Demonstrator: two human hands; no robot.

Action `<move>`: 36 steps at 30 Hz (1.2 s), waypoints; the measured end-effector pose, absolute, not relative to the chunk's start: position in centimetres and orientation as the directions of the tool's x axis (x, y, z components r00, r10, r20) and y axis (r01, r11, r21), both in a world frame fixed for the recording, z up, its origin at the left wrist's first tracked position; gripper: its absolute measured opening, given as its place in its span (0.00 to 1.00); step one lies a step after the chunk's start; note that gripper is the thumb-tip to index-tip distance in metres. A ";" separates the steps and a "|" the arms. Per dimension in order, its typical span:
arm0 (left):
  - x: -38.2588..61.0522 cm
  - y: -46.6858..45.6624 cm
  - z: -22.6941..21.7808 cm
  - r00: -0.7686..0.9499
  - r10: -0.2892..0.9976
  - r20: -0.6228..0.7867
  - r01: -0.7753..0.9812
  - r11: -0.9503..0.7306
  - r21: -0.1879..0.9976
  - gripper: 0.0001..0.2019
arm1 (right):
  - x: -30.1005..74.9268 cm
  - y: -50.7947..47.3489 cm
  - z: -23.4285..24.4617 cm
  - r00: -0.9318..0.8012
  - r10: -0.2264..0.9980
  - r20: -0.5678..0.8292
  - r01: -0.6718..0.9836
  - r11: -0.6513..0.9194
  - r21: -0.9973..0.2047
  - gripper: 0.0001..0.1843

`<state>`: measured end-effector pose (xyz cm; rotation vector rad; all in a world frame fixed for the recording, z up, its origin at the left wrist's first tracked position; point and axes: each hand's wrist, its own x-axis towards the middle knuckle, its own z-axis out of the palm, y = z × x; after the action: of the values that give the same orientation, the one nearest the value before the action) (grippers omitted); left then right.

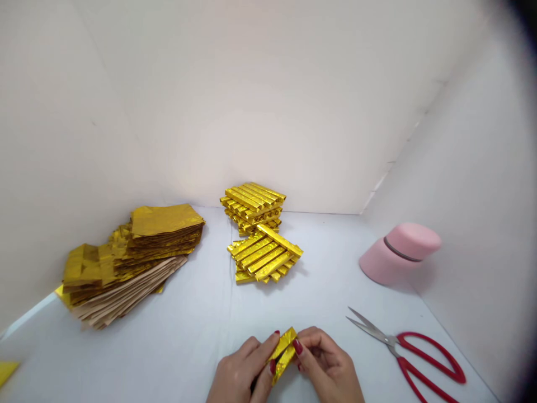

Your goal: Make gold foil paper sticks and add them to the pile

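Observation:
A shiny gold foil paper strip [287,339], folded lengthwise with a gap along its middle, is held slantwise at the bottom centre. My left hand [243,369] is closed on its lower left side, thumb and forefinger pressing it. Pinching the upper right edge of the strip is my right hand [329,364], thumb on top and the other fingers curled, partly hidden. Beyond my hands lies a crisscross stack of folded gold sticks [268,254]. Just behind it stands a taller stack of gold sticks [254,201].
Fanned piles of gold foil paper sheets [163,221], some showing tan undersides, lie at the left. Open scissors [392,340] with red handles rest at the right, below a pink lidded container [386,260]. White walls [293,112] enclose the pale table [168,352].

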<state>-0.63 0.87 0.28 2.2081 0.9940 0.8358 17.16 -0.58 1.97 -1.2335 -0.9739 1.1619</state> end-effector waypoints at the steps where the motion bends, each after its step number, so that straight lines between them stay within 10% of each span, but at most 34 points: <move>1: -0.6 0.9 0.3 0.524 0.793 0.311 0.432 -0.562 0.706 0.19 | 17.1 -0.6 2.0 0.195 0.979 -0.058 -0.124 -0.034 -0.992 0.14; 36: -0.1 1.2 1.5 0.524 0.745 0.414 0.349 -0.631 0.693 0.17 | 15.9 -1.0 2.2 0.213 0.962 -0.172 -0.210 -0.127 -0.969 0.21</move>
<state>-0.15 1.16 1.50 2.2267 0.8874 0.9658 15.91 -1.04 2.19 -1.2714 -0.8201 1.2288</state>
